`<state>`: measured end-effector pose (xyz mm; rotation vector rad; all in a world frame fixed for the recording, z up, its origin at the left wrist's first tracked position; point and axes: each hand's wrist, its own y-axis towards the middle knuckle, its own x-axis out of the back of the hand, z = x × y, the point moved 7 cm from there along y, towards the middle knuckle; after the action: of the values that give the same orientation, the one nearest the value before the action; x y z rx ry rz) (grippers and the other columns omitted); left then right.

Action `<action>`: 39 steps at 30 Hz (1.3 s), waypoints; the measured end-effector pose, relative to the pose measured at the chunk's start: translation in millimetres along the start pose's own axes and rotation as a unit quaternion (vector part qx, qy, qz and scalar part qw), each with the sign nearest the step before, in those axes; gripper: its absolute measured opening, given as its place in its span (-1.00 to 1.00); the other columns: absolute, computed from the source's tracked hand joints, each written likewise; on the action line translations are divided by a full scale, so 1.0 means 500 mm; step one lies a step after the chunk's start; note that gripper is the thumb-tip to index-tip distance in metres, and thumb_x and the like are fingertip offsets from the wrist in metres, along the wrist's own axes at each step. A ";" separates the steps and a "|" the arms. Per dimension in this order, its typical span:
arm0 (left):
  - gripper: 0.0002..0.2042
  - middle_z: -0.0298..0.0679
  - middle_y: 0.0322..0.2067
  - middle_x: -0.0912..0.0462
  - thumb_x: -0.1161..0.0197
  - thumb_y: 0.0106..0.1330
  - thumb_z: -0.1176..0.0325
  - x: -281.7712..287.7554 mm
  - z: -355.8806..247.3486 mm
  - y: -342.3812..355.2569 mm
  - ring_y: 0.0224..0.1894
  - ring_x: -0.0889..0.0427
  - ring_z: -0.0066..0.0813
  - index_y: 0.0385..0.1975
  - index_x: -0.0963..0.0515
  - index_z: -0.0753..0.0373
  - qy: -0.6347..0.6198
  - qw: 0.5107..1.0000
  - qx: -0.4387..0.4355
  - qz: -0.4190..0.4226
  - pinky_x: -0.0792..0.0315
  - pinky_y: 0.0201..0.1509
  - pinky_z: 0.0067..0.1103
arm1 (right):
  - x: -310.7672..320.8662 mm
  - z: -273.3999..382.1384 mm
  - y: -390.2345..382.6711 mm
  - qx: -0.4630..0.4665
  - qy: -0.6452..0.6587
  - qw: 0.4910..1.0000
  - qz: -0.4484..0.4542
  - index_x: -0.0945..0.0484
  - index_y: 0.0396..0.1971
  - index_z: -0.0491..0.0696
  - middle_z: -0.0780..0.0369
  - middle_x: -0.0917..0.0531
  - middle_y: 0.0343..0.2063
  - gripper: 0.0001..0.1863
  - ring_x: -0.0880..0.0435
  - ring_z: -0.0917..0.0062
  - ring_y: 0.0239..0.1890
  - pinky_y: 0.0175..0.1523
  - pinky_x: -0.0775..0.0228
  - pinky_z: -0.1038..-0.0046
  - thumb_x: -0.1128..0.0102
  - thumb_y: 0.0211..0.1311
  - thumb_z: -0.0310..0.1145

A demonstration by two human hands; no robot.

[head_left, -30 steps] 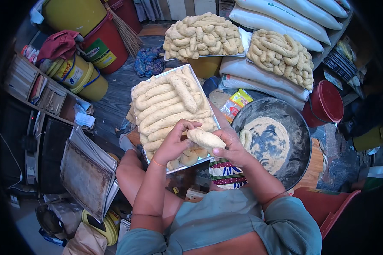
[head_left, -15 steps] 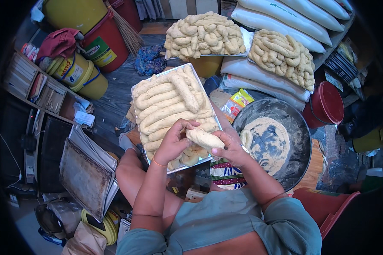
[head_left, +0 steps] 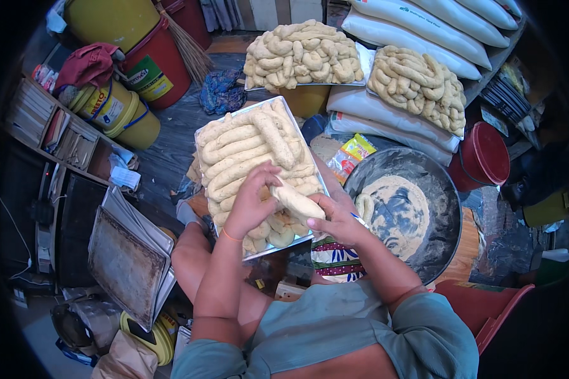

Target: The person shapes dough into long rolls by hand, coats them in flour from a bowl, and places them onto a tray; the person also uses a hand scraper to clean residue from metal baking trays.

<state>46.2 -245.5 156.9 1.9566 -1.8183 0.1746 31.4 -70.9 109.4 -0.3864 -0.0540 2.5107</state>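
Between my two hands, above the near part of a tray, is a pale, speckled dough roll point(head_left: 299, 201). Its upper left end lies in the fingers of my left hand point(head_left: 253, 197). My right hand point(head_left: 336, 221) grips the lower right end, thumb along its near side. Beneath them, the white-rimmed tray point(head_left: 278, 249) rests on my lap, covered with long dough rolls point(head_left: 237, 151) laid side by side. One roll point(head_left: 273, 138) lies crosswise on top. Shorter rounded dough pieces fill the near end, partly hidden by my left hand.
To the right stands a wide black basin point(head_left: 446, 221) with floury crumbs and a looped dough piece point(head_left: 364, 207). Two heaped dough trays point(head_left: 303, 54) point(head_left: 417, 85) stand beyond, near stacked white sacks point(head_left: 417, 35). Baking trays point(head_left: 129, 259) lean at left; buckets point(head_left: 129, 117) stand behind.
The dough roll has tilted more steeply, its left end rising away from me. My left hand has moved slightly left and farther out, with its fingers less curled. My right hand has barely shifted.
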 end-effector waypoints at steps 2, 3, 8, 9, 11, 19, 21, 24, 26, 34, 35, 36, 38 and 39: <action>-0.70 -0.14 0.06 -0.45 -0.12 -0.11 0.69 0.024 -0.012 0.031 0.36 -0.16 -0.11 -0.33 -0.46 0.24 0.044 0.999 -0.027 -0.005 -0.10 0.38 -0.33 | -0.001 0.008 0.021 0.004 -0.018 1.000 0.005 -0.26 0.17 -0.14 0.31 -0.46 -0.23 -0.47 -0.44 0.70 -0.33 -0.26 -0.34 0.62 -0.18 0.28 -0.28; -0.72 -0.14 0.10 -0.43 -0.12 -0.11 0.69 0.035 -0.017 0.050 0.39 -0.10 -0.09 -0.35 -0.46 0.25 0.088 0.995 -0.054 -0.009 -0.03 0.42 -0.31 | -0.002 0.013 0.035 0.009 -0.036 0.999 0.009 -0.25 0.19 -0.15 0.30 -0.46 -0.21 -0.46 -0.44 0.69 -0.32 -0.24 -0.35 0.61 -0.17 0.28 -0.29; -0.59 -0.05 0.21 -0.33 -0.05 -0.06 0.69 0.084 0.055 0.162 0.37 -0.11 0.03 -0.13 -0.50 0.26 0.175 0.979 -0.091 -0.048 -0.03 0.42 -0.32 | 0.017 -0.020 0.170 0.022 -0.017 0.998 -0.048 -0.22 0.23 -0.12 0.31 -0.49 -0.33 -0.44 -0.45 0.71 -0.45 -0.40 -0.39 0.60 -0.15 0.28 -0.33; -0.54 -0.02 0.25 -0.28 -0.05 -0.05 0.69 0.088 0.081 0.172 0.37 -0.09 0.05 -0.05 -0.48 0.28 0.197 0.976 -0.071 -0.062 -0.01 0.43 -0.32 | 0.022 -0.038 0.187 -0.026 -0.022 0.998 -0.058 -0.22 0.23 -0.11 0.32 -0.49 -0.39 -0.45 -0.45 0.72 -0.50 -0.48 -0.39 0.60 -0.15 0.28 -0.34; -0.50 0.02 0.26 -0.25 -0.06 -0.01 0.67 0.090 0.111 0.174 0.37 -0.09 0.07 0.04 -0.42 0.31 0.219 0.964 -0.034 -0.143 -0.01 0.43 -0.34 | 0.020 -0.028 0.198 -0.014 -0.030 0.997 -0.069 -0.26 0.22 -0.08 0.34 -0.46 -0.49 -0.48 -0.41 0.74 -0.59 -0.60 -0.33 0.63 -0.14 0.28 -0.36; -0.50 0.11 0.25 -0.25 -0.05 0.33 0.42 0.056 0.146 0.171 0.33 -0.20 -0.07 0.26 -0.20 0.36 0.083 0.980 0.007 -0.178 -0.05 0.40 -0.41 | 0.045 -0.007 0.126 0.016 -0.051 0.999 0.006 -0.41 0.12 -0.04 0.40 -0.46 -0.39 -0.60 -0.41 0.79 -0.43 -0.37 -0.36 0.69 -0.14 0.31 -0.31; -0.52 0.09 0.26 -0.24 -0.01 0.36 0.38 0.035 0.148 0.187 0.33 -0.19 -0.08 0.27 -0.20 0.34 0.083 0.982 -0.006 -0.169 -0.02 0.41 -0.41 | 0.097 -0.013 0.095 0.014 -0.045 0.999 -0.027 -0.44 0.10 -0.03 0.38 -0.50 -0.36 -0.61 -0.42 0.79 -0.43 -0.30 -0.37 0.69 -0.16 0.29 -0.30; -0.56 0.08 0.23 -0.27 0.00 0.29 0.50 0.041 0.156 0.195 0.34 -0.15 -0.04 0.20 -0.28 0.34 0.204 0.958 -0.014 -0.201 0.00 0.43 -0.35 | 0.213 -0.017 0.040 0.035 -0.001 0.985 -0.166 -0.47 0.06 -0.07 0.30 -0.60 -0.27 -0.61 -0.47 0.72 -0.41 -0.26 -0.40 0.63 -0.17 0.25 -0.30; -0.56 0.08 0.21 -0.28 0.02 0.25 0.55 0.043 0.160 0.204 0.33 -0.17 -0.03 0.17 -0.30 0.35 0.199 0.959 -0.010 -0.200 -0.01 0.42 -0.34 | 0.296 -0.042 -0.012 0.031 0.021 0.968 -0.247 -0.48 0.03 -0.07 0.27 -0.62 -0.25 -0.62 -0.50 0.68 -0.41 -0.26 -0.41 0.61 -0.18 0.21 -0.32; -0.60 0.16 0.28 -0.11 0.00 0.28 0.53 0.020 0.141 0.210 0.35 -0.10 0.02 0.14 -0.33 0.38 0.233 0.952 0.024 -0.197 -0.04 0.40 -0.33 | 0.680 -0.572 -0.307 -0.169 -0.127 0.848 -0.485 -0.48 -0.01 -0.06 0.27 -0.62 -0.32 -0.60 -0.57 0.58 -0.38 -0.31 -0.43 0.53 -0.18 0.14 -0.29; -0.60 0.16 0.28 -0.11 0.00 0.28 0.53 -0.065 0.126 0.256 0.35 -0.10 0.02 0.14 -0.33 0.38 0.181 0.968 0.000 -0.174 -0.04 0.40 -0.33 | 0.791 -0.652 -0.491 -0.187 -0.241 0.783 -0.543 -0.50 -0.03 -0.06 0.25 -0.63 -0.31 -0.59 -0.59 0.57 -0.36 -0.31 -0.43 0.50 -0.21 0.11 -0.25; -0.60 0.17 0.30 -0.06 -0.04 0.32 0.44 -0.037 0.135 0.225 0.37 -0.05 0.04 0.16 -0.32 0.38 0.197 0.960 0.046 -0.192 -0.03 0.39 -0.32 | 0.745 -0.709 -0.478 -0.325 -0.369 0.731 -0.473 -0.56 -0.13 -0.15 0.15 -0.66 -0.23 -0.57 -0.65 0.42 -0.26 -0.23 -0.47 0.37 -0.24 0.07 -0.16; -0.58 0.18 0.31 -0.02 -0.07 0.35 0.35 0.012 0.117 0.158 0.39 0.01 0.05 0.17 -0.31 0.37 0.225 0.944 0.098 -0.221 -0.02 0.39 -0.30 | 0.619 -0.788 -0.487 -0.434 -0.314 0.749 -0.389 -0.61 -0.20 -0.19 -0.03 -0.64 -0.20 -0.45 -0.63 0.16 -0.12 -0.04 -0.44 0.21 -0.26 0.00 0.01; -0.55 0.19 0.32 0.00 -0.08 0.36 0.28 0.010 0.104 0.134 0.40 0.04 0.04 0.19 -0.29 0.37 0.198 0.948 0.111 -0.223 0.00 0.40 -0.29 | 0.577 -0.795 -0.501 -0.469 -0.405 0.688 -0.378 -0.61 -0.19 -0.20 -0.06 -0.63 -0.17 -0.40 -0.61 0.11 -0.06 0.01 -0.42 0.19 -0.27 -0.02 0.07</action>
<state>-29.1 -272.7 129.3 2.2337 -1.1106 0.5957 57.7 279.4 -315.6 0.3687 -1.5372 1.4303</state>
